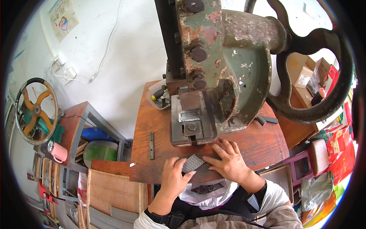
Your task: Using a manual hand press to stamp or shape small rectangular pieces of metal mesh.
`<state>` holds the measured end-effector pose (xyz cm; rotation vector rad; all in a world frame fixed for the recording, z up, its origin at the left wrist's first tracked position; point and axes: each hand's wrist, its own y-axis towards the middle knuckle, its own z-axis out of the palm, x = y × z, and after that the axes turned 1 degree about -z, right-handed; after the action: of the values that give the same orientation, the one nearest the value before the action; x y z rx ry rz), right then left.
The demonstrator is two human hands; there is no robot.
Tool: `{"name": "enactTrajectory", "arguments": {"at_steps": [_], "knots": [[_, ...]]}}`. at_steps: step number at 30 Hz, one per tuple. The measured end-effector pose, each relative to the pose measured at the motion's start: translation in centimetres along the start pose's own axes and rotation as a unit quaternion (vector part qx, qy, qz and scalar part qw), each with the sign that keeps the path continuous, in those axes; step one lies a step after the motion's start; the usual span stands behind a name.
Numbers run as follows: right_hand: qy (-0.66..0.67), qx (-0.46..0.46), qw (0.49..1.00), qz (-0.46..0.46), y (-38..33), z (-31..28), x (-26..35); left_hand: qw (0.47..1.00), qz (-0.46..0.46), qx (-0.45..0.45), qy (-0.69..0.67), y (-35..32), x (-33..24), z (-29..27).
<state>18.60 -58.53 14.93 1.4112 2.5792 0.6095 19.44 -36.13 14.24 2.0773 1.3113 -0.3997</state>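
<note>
A small grey piece with a fine ribbed surface point(193, 163) lies at the table's near edge, below the press. My left hand point(174, 176) grips its left side, thumb and fingers closed on it. My right hand point(230, 163) rests on the wood at the piece's right corner, fingers spread, with a fingertip close to or touching that corner. Just beyond my hands is the bed of the green, worn hand press point(244, 72), where a bolted metal block point(192, 129) holds a shiny ribbed insert point(189, 115).
A narrow metal bar point(151, 145) lies on the wooden table point(139, 168) at left. A tub with tools point(157, 95) stands behind. The press's large handwheel point(320, 76) overhangs the right side. A white bag of dark scraps point(207, 194) sits below the near edge; grey sheets point(110, 217) lie lower left.
</note>
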Motion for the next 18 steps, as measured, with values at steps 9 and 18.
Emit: {"name": "enactTrajectory", "arguments": {"at_steps": [9, 18], "knots": [[0.091, -0.050, 0.994, 0.045, -0.6, 0.8, -0.5, 0.989, -0.002, -0.019, 0.147, 1.0, -1.9, 0.8], [0.115, -0.094, 0.988, 0.036, -0.8, 0.7, -0.4, 0.977, -0.062, -0.130, -0.156, 0.9, -0.6, 2.4]]}}
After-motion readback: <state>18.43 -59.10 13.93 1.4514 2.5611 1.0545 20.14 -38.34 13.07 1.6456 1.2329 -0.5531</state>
